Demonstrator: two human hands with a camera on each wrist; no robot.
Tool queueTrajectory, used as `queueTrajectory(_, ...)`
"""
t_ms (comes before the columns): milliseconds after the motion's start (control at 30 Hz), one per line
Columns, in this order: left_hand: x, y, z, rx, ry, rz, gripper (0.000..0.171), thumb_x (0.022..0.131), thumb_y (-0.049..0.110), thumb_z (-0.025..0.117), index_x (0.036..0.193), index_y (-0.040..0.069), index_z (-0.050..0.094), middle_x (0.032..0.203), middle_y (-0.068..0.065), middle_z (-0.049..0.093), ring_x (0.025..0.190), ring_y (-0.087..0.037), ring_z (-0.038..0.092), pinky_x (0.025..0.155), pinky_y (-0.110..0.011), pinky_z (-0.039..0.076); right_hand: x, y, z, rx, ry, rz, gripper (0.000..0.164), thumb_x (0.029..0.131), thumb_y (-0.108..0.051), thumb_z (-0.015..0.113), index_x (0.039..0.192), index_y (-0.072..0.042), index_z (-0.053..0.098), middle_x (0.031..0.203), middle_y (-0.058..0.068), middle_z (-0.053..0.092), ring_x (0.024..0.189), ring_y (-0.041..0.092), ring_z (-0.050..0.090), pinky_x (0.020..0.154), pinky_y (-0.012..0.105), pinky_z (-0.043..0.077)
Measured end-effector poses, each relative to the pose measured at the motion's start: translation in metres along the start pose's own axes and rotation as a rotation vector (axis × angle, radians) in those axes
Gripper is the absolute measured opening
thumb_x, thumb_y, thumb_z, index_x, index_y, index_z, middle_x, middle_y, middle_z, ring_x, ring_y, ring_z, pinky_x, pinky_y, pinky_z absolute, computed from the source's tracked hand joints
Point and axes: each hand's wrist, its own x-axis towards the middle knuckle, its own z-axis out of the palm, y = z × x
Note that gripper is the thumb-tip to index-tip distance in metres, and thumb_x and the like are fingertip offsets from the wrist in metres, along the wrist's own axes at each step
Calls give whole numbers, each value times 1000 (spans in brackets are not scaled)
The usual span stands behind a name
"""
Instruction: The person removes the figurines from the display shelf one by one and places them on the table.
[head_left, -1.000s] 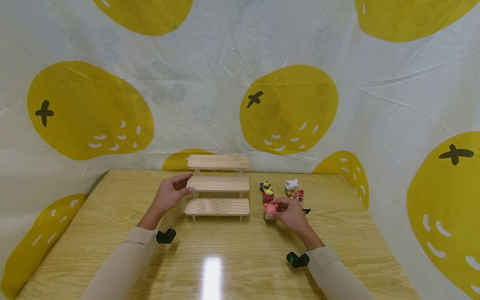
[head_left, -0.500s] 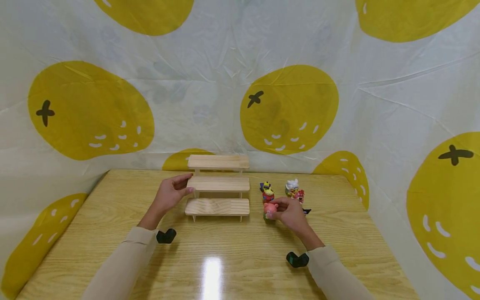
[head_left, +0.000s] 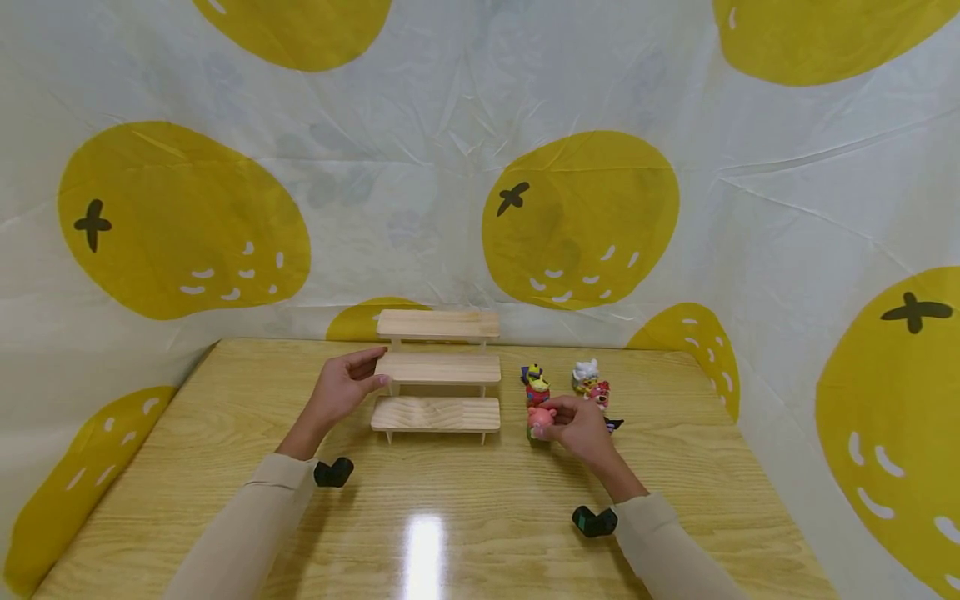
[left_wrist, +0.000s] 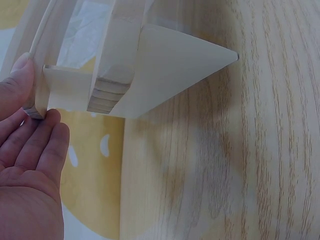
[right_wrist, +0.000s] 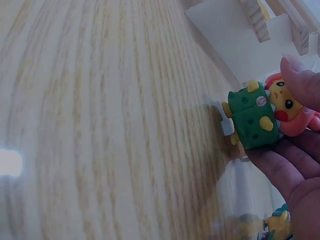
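Note:
A three-tier wooden display stand [head_left: 442, 367] stands upright near the back of the table. My left hand [head_left: 347, 388] pinches the left end of its middle board; in the left wrist view the thumb [left_wrist: 20, 72] lies on one face, the fingers on the other. To the right of the stand, my right hand [head_left: 585, 429] holds a small toy figurine [right_wrist: 254, 116] between thumb and fingers. This figurine has a green body, a yellow face with a red cheek and a pink hood. Whether its feet touch the table I cannot tell.
Behind the right hand is a red, yellow and purple figurine group [head_left: 536, 386]. Farther right are a white-topped figurine [head_left: 584, 375] and a red one [head_left: 597, 393]. A dark piece [head_left: 613, 424] shows beside the right hand. A fruit-print cloth [head_left: 405, 208] hangs behind the table [head_left: 495, 517].

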Motion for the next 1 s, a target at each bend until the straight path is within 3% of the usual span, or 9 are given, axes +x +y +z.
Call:
queueTrajectory(400,0,0,1,12,1,-4,58,100,14,72,153,3,52,159,-19,49,145,-37,52,113,-48,49,-3,3,0,54,-33,-37,34,84,5,82,116,9,73,115,27,73,88,7,71,74,17,59)
queueTrajectory(633,0,-1,-1,16,-12,-7,59,100,18,73,153,6,52,160,-18,49,145,-37,52,113,-49,49,-4,2,-1,21,-64,-31,38,88,1,81,124,7,71,121,26,72,99,21,72,77,17,58)
queueTrajectory(800,-1,-2,-2,8,-16,-12,61,99,21,74,154,4,51,160,-18,49,145,-38,51,113,-50,49,-7,0,-2,-6,-67,-29,43,88,-2,82,128,6,69,129,26,70,112,33,72,87,27,63)
queueTrajectory(1000,0,-2,-2,-5,-15,-18,63,99,23,74,155,5,50,160,-18,48,146,-37,50,114,-49,49,-10,-2,-5,-39,-69,-53,40,90,-5,81,128,3,70,129,24,70,115,35,72,93,34,63)
